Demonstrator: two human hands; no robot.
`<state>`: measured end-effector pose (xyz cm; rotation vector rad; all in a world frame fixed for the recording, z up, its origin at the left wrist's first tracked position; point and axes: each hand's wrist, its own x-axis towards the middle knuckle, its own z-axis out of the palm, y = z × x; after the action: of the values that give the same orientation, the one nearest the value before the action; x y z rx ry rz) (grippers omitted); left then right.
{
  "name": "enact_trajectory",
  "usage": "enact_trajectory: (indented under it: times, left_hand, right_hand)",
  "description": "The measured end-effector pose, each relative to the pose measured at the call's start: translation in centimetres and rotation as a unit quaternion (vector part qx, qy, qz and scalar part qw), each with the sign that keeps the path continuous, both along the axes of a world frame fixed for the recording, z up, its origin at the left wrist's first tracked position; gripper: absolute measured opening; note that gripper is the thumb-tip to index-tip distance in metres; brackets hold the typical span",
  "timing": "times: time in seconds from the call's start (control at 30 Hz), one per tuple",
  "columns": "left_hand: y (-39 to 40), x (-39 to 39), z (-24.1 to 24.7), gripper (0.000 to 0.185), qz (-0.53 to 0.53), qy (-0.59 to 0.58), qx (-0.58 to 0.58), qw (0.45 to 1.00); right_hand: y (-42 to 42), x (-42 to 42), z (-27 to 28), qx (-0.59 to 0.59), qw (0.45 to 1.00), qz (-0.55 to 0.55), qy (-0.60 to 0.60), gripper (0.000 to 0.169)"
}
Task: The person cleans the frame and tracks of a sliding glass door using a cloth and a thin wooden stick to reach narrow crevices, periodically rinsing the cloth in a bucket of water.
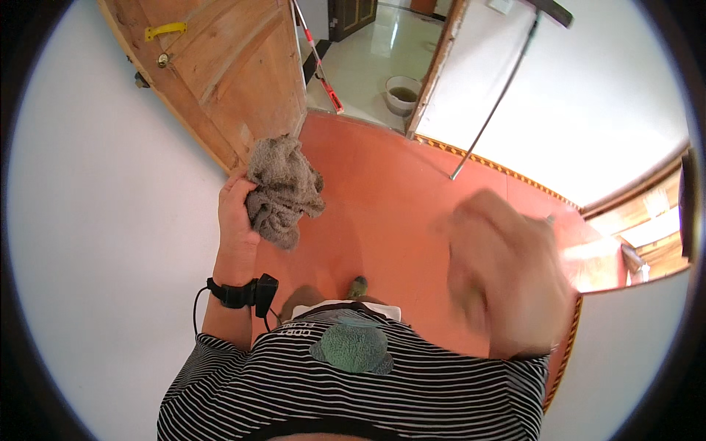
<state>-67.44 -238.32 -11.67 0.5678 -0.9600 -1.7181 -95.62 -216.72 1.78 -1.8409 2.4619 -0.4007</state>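
Observation:
My left hand (237,206), with a black strap device on the wrist, grips a crumpled grey-brown cloth (284,190) beside the lower edge of a wooden door (242,71). The cloth hangs above the red floor (364,220). Raised at the right and close to the camera is my right hand (496,264), blurred by motion. Its fingers look curled, but whether it holds anything cannot be made out.
A long-handled tool (496,105) leans on the white wall at the right. Past the doorway, a white bucket (402,93) of murky liquid and a red-and-silver mop (325,82) stand on pale floor. A yellow handle (165,30) is on the door.

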Motion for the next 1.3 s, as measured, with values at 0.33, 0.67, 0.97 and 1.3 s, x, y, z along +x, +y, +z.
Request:
enact_trajectory:
  times: [0.33, 0.67, 0.97, 1.3]
  left_hand:
    - [-8.5, -9.5, -12.9, 0.028, 0.021, 0.065, 0.042, 0.997]
    - [0.5, -4.7, -3.5, 0.024, -0.060, 0.082, 0.046, 0.994]
    - [-0.2, -2.6, -3.0, 0.027, -0.151, 0.034, -0.007, 0.988]
    - [-11.9, -25.7, -0.6, 0.031, -0.265, -0.247, -0.124, 0.924]
  right_hand:
    - [-9.8, -3.2, -26.9, -0.110, 0.987, 0.006, -0.118, 0.028]
    - [-2.4, 6.0, -19.0, -0.074, 0.989, -0.050, -0.118, 0.037]
    - [-1.6, 11.0, -18.8, -0.105, 0.984, -0.098, -0.109, 0.023]
    - [-16.7, -8.2, -16.8, -0.093, 0.949, -0.169, -0.248, 0.025]
